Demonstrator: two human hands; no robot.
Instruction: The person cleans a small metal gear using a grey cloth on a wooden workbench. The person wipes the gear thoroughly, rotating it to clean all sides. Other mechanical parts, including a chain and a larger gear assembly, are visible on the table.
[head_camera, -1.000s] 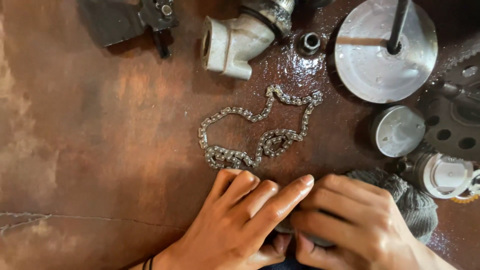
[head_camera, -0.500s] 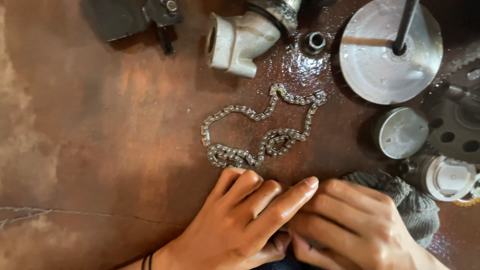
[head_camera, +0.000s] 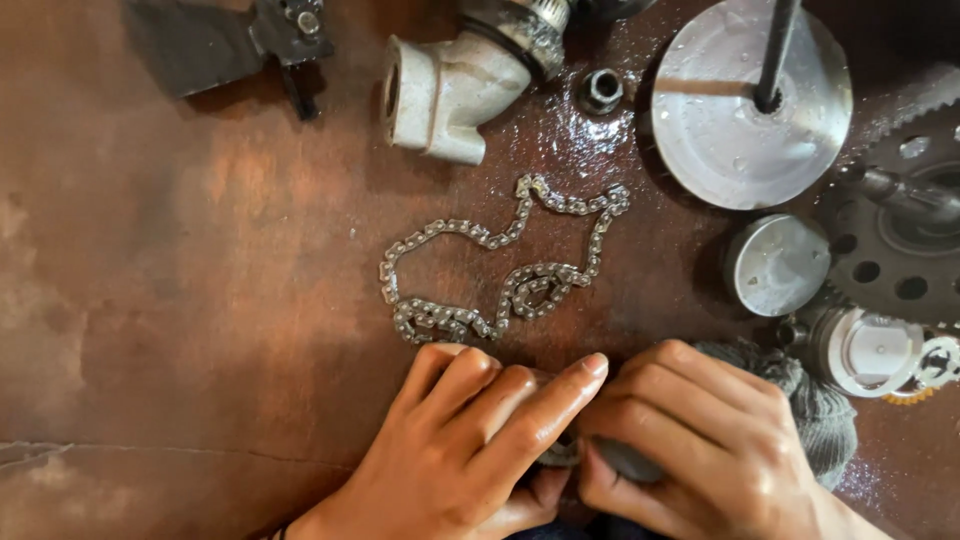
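The small grey metal part sits pinched between both hands at the near edge of the wet brown table, mostly hidden under the fingers, so its shape cannot be made out. The table shines with liquid near the big steel disc and the toothed gear, and the skin looks slick too, so the part could slide out of the grip and drop off the near edge if the fingers loosen. A jerk forward could also push knuckles into the loose chain lying just beyond the fingertips and drag its loops out of place. The right hand is curled nearly shut, fingers wrapped over the part, with a grey knitted cloth bunched beneath it. The left hand is half folded, fingers laid over the right hand's fingertips and thumb tucked under, pressing the same part.
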